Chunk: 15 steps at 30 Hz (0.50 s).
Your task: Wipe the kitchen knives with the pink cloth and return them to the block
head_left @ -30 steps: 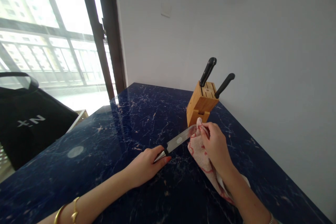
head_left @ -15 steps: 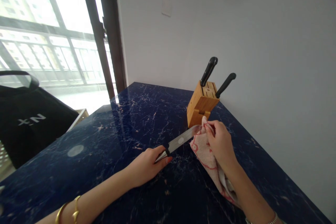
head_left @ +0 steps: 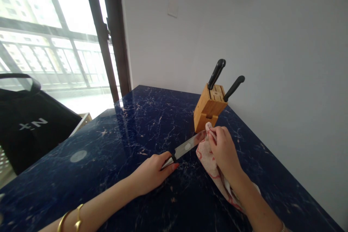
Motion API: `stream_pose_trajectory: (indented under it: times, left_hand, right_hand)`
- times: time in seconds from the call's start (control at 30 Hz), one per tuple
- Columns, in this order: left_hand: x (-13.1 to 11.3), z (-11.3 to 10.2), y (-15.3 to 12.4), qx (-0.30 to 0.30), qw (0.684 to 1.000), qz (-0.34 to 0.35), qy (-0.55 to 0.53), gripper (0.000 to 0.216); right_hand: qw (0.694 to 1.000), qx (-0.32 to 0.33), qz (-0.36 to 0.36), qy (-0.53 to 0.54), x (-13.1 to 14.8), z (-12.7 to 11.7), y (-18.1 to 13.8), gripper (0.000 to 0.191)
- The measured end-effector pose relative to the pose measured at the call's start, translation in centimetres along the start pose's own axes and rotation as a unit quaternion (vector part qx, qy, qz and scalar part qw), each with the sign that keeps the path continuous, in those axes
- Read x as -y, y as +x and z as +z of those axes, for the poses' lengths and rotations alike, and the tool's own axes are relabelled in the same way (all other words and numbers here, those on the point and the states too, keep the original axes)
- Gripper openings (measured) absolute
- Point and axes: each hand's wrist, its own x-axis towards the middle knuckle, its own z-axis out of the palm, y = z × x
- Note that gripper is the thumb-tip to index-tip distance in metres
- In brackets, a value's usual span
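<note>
My left hand [head_left: 156, 170] is closed around the handle of a kitchen knife [head_left: 187, 146], whose shiny blade points away to the right. In my right hand [head_left: 224, 148] a white cloth with red markings [head_left: 208, 157] is pinched at the blade's tip end, covering the tip. The rest of the cloth hangs below that hand toward the forearm. Just behind the blade stands a wooden knife block [head_left: 208, 107]. Two black-handled knives sit in its top: one knife handle [head_left: 216, 73] rises at the left, another knife handle [head_left: 234, 88] leans right.
Everything rests on a dark blue marbled table [head_left: 160, 116]. A pale wall [head_left: 231, 25] borders it behind and on the right. At the left, beyond the table edge, are a black bag [head_left: 35, 127] and a large window [head_left: 62, 36].
My right hand and the cloth have shifted slightly left along the blade's tip end. My left hand and the knife stay nearly in place.
</note>
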Motion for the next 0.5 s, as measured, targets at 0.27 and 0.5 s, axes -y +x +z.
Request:
stream_pose_trajectory:
  times: [0.27,0.5]
  left_hand:
    - [-0.24,-0.07,-0.09,0.01,1.0,-0.002,-0.002,0.033]
    - [-0.03,-0.06,0.08,0.0,1.0,0.002,-0.019,0.035]
  right_hand:
    - [1.0,-0.012,0.018,0.016,-0.46,0.36,-0.02,0.002]
    - [0.999,0.006,0.008,0.04,-0.02,0.89,-0.15,0.006]
